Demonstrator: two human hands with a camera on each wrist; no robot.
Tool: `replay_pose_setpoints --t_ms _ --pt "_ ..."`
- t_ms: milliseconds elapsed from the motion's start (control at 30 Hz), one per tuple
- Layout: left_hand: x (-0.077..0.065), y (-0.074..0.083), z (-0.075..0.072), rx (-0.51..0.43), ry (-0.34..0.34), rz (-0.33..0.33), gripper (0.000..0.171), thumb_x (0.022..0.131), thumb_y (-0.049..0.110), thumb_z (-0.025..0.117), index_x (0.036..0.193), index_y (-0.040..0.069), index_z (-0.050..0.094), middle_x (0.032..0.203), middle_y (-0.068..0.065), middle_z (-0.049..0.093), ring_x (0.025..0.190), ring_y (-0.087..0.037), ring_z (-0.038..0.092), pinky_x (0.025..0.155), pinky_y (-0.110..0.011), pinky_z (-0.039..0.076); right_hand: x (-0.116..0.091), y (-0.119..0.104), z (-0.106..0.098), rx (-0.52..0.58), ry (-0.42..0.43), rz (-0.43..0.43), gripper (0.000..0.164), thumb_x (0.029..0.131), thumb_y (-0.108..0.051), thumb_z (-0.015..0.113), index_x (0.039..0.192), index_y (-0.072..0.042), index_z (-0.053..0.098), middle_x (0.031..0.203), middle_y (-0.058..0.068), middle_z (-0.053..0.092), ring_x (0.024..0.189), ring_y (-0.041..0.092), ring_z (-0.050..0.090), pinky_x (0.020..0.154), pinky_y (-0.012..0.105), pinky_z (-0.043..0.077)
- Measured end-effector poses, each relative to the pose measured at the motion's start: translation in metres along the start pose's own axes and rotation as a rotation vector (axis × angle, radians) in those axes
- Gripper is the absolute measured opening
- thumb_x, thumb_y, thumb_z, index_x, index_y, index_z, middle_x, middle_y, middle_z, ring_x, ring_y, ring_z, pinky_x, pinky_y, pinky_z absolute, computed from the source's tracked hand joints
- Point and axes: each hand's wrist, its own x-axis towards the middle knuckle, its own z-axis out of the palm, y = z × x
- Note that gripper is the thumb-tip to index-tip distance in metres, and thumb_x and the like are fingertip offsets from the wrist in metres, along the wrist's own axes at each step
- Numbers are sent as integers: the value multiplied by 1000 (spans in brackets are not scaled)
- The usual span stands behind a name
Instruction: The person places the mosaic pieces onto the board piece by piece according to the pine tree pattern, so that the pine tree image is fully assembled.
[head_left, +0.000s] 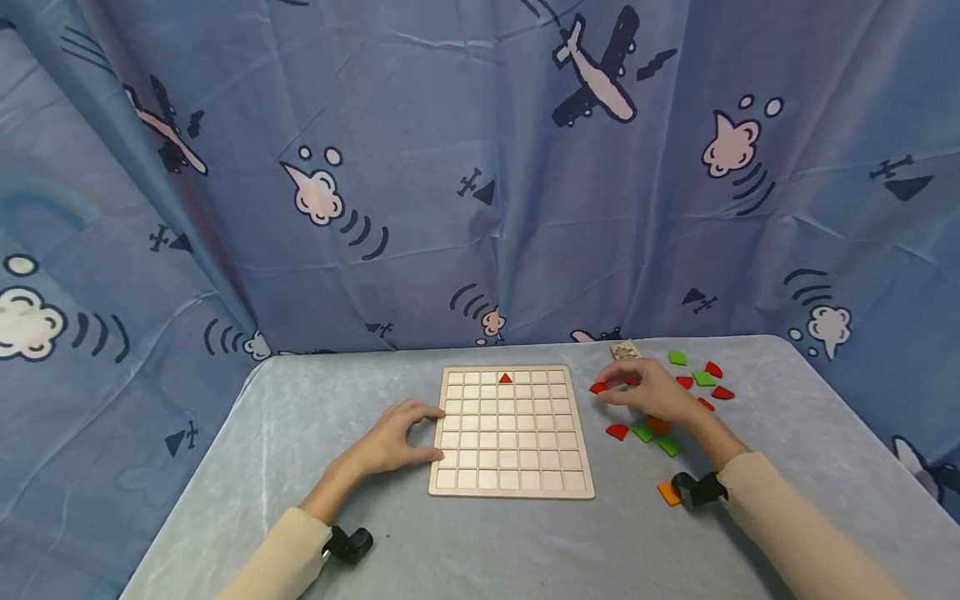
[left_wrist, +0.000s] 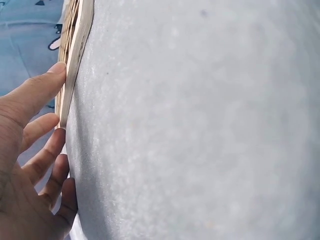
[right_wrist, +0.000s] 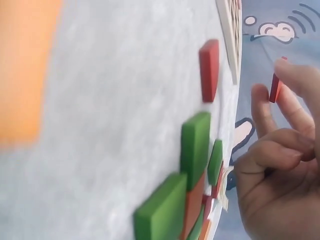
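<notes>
A square wooden grid board (head_left: 512,496) lies flat on the table, with a red triangle piece (head_left: 506,378) in a top-row cell. At the board's left edge, my left hand (head_left: 393,435) touches the rim with thumb and finger tips, the fingers spread; the left wrist view shows this contact too. To the right of the board, my right hand (head_left: 654,392) pinches a small red rounded-edge piece (head_left: 597,387) between thumb and fingers. The right wrist view shows that red piece (right_wrist: 275,89) edge-on, held off the table.
Around and under my right hand lie several loose pieces: red ones such as a wedge (head_left: 617,432), green squares (head_left: 669,446), and an orange square (head_left: 668,493) by the wrist. A patterned tan piece (head_left: 625,350) sits at the table's back edge, before a blue curtain (head_left: 420,167).
</notes>
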Motion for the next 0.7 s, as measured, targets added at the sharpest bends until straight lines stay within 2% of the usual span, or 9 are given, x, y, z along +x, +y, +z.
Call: replay_pose_setpoints --t_ms 167,433,700 --pt "1 2 -1 -5 -4 -3 60 84 30 86 134 8 64 127 -9 59 115 -30 53 98 -51 42 4 -6 4 29 -15 -4 26 88 -14 82 110 -4 72 112 12 66 97 28 65 72 33 56" --pt "1 4 -1 -12 -9 -4 59 84 29 86 134 8 64 128 -10 59 115 -31 54 98 -51 42 18 -16 19 116 -34 22 33 90 -11 79 118 2 69 106 13 71 94 28 67 75 34 53" --pt "2 0 0 -3 -7 -20 59 83 32 87 133 9 65 126 -7 59 115 -30 54 97 -51 43 31 -29 38 167 -50 -21 33 92 -6 76 121 7 68 100 15 71 89 29 65 74 37 54"
